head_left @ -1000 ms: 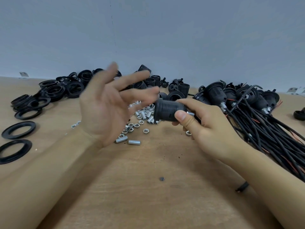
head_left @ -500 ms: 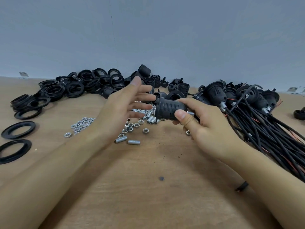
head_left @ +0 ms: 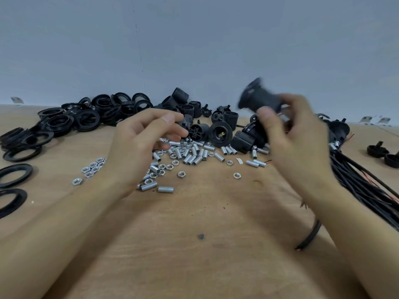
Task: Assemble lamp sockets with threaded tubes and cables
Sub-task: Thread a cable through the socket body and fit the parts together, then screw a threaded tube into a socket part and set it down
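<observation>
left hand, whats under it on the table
Under the left hand lie silver threaded tubes and hex nuts scattered on the wooden table. The palm and wrist cover part of the pile, so what lies directly beneath can't be seen.

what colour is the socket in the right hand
Black, though motion-blurred; the socket in the right hand shows in the head view.

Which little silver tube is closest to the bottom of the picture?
The silver tube lying alone on its side, just right of the left hand's wrist. All other tubes lie farther back.
</observation>
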